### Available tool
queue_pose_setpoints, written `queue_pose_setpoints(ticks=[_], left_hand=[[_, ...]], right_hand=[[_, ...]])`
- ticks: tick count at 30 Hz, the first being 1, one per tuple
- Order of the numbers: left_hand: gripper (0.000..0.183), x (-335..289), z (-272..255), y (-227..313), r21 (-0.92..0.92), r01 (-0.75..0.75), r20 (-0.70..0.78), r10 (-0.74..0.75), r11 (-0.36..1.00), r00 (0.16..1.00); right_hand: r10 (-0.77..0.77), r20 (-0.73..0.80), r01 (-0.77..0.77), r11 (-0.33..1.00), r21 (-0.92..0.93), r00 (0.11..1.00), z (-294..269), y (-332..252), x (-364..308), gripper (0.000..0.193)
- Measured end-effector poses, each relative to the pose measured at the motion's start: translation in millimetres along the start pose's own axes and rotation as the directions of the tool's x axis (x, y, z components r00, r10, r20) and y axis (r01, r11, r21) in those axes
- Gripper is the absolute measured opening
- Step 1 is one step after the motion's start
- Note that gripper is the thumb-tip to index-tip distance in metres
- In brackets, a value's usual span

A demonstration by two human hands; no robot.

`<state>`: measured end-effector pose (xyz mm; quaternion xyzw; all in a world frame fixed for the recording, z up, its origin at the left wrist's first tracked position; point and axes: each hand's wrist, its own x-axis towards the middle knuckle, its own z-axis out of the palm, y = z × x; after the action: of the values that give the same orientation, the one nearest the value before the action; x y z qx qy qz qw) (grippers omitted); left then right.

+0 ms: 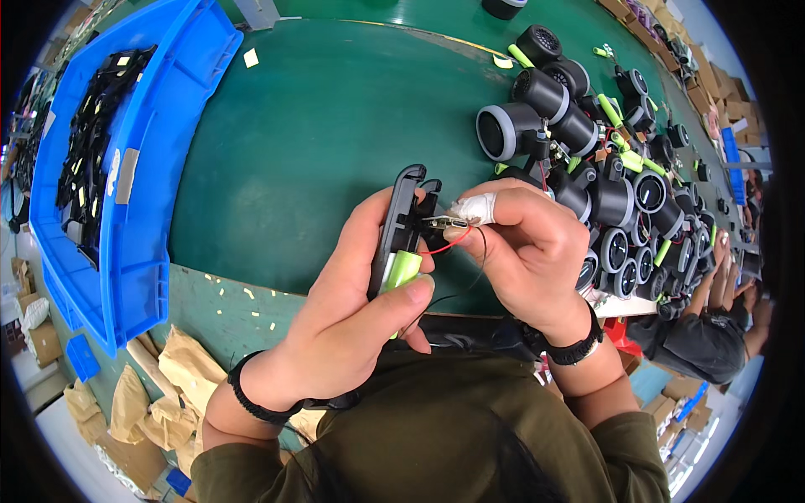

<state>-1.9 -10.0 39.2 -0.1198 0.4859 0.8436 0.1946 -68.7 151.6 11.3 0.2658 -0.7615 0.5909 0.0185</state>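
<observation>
My left hand (pixel 348 310) is closed around a long black plastic housing (pixel 397 220), held upright over the near side of the table. Inside the housing, under my left thumb, lies a bright green cylindrical battery (pixel 404 268). My right hand (pixel 532 243), a white wrap on one fingertip, pinches a small circuit board with a metal port (pixel 453 223) against the housing's open side. A thin red wire (pixel 447 246) curves from the board toward the battery, and a dark wire hangs below. Whether the board is seated in the housing cannot be made out.
A blue bin (pixel 138 176) of black plastic parts stands at the left. Black cylindrical units with grey rims (pixel 616 201) and green batteries are heaped at the right on the green table (pixel 335 109). Brown paper (pixel 189 365) lies lower left. Another person (pixel 704 335) sits at far right.
</observation>
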Motion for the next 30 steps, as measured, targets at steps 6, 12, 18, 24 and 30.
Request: queue_pose_setpoints(ticks=[6, 12, 18, 24, 30], left_hand=[[0.062, 0, -2, 2, 0.142, -0.012, -0.003, 0.012, 0.99, 1.0], [0.061, 0, 0, 6, 0.163, -0.003, -0.011, 0.004, 0.987, 1.0], [0.061, -1, 0, 6, 0.168, -0.003, -0.011, 0.005, 0.986, 1.0], [0.062, 1, -1, 3, 0.178, 0.012, 0.003, -0.013, 0.984, 1.0], [0.063, 1, 1, 3, 0.176, 0.017, -0.023, -0.013, 0.984, 1.0]], right_hand=[[-0.166, 0.128, 0.188, 0.964, -0.187, 0.978, -2, -6, 4, 0.015], [-0.214, 0.059, 0.221, 0.95, -0.222, 0.975, -1, -6, 0, 0.016], [-0.199, 0.065, 0.208, 0.96, -0.185, 0.978, -1, -6, 2, 0.017], [-0.209, 0.04, 0.213, 0.949, -0.234, 0.977, 4, -11, 4, 0.015], [-0.246, 0.138, 0.276, 0.916, -0.29, 0.96, 3, -16, 5, 0.021]])
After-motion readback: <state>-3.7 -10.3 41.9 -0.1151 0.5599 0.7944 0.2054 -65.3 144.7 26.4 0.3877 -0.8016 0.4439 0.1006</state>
